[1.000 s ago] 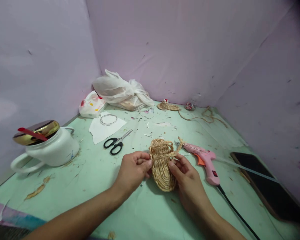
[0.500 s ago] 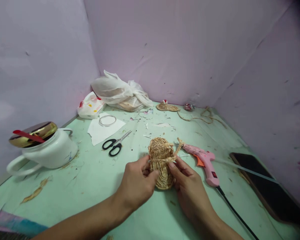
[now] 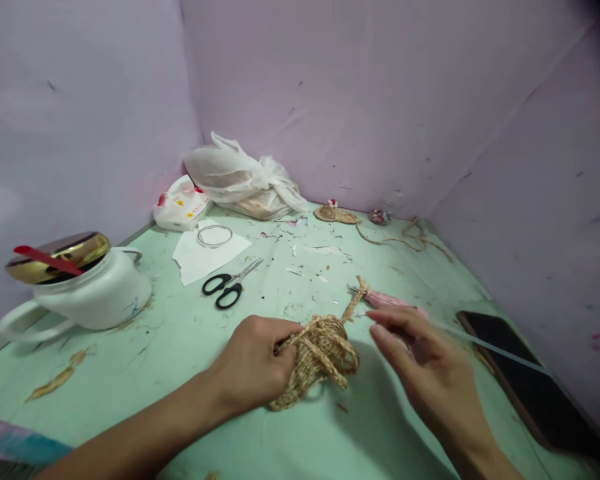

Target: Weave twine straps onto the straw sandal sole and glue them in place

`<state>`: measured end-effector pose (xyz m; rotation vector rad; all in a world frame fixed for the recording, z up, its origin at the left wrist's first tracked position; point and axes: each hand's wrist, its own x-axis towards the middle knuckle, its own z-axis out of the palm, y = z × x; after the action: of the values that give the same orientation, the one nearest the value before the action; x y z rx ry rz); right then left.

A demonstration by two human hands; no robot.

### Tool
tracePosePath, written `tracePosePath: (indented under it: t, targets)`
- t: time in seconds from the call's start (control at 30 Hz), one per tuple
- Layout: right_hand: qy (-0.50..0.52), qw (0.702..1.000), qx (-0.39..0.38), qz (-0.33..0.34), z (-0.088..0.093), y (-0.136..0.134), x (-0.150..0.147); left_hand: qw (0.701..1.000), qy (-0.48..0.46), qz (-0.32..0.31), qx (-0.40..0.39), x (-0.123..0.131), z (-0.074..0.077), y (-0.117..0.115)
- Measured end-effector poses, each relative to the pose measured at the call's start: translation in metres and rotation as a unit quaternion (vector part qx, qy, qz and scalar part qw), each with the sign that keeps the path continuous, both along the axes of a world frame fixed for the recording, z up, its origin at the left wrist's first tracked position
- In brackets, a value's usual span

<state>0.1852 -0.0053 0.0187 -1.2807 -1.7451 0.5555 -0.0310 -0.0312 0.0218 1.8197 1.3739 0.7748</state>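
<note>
My left hand (image 3: 257,360) pinches the left edge of a small woven straw slipper (image 3: 325,353), tilted above the green tabletop. A braided strap crosses its top, and a loose braided end (image 3: 354,300) sticks up at its far side. Apart from the slipper, my right hand (image 3: 420,347) hovers with thumb and fingers parted and nothing visible between them. It covers most of a pink glue gun (image 3: 387,300), whose nozzle points left. A clear glue stick (image 3: 495,345) runs out of the gun's back to the right.
Black-handled scissors (image 3: 230,285) lie left of centre, near white paper (image 3: 205,260) with a wire coil (image 3: 215,235). A white mug (image 3: 95,293) stands left, a phone (image 3: 520,373) right. Behind are a plastic bag (image 3: 245,177), another small slipper (image 3: 335,213) and loose cord (image 3: 415,240).
My right hand has let go of the slipper and moved right, over the glue gun. My left hand has turned and tilted the slipper, bringing it slightly nearer.
</note>
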Motion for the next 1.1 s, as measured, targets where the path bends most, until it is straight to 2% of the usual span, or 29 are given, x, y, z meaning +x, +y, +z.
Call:
tracePosePath:
  t: [0.1, 0.17, 0.33, 0.63, 0.77, 0.93, 1.1]
  targets:
    - [-0.083, 0.985, 0.117, 0.098, 0.009, -0.010, -0.012, 0.997, 0.043, -0.015, 0.064, 0.004, 0.002, -0.003]
    - [-0.126, 0.972, 0.154, 0.125, 0.011, -0.012, -0.019, 0.993, 0.055, -0.021, 0.100, 0.005, 0.001, -0.006]
    - [-0.210, 0.953, 0.196, 0.100, 0.013, -0.010, -0.023, 0.986, 0.068, -0.041, 0.145, 0.007, -0.004, -0.010]
    - [-0.251, 0.924, 0.277, 0.077, 0.006, -0.009, -0.030, 0.988, 0.081, -0.041, 0.124, 0.010, -0.009, -0.010]
    - [-0.250, 0.924, 0.278, 0.083, 0.003, -0.008, -0.033, 0.986, 0.087, -0.052, 0.132, 0.010, -0.011, -0.009]
    - [-0.240, 0.934, 0.259, 0.056, 0.004, -0.011, -0.034, 0.986, 0.082, -0.045, 0.137, 0.010, -0.012, -0.011]
    - [-0.178, 0.966, 0.163, 0.092, 0.010, -0.015, -0.028, 0.985, 0.064, -0.051, 0.150, 0.011, -0.012, -0.013]
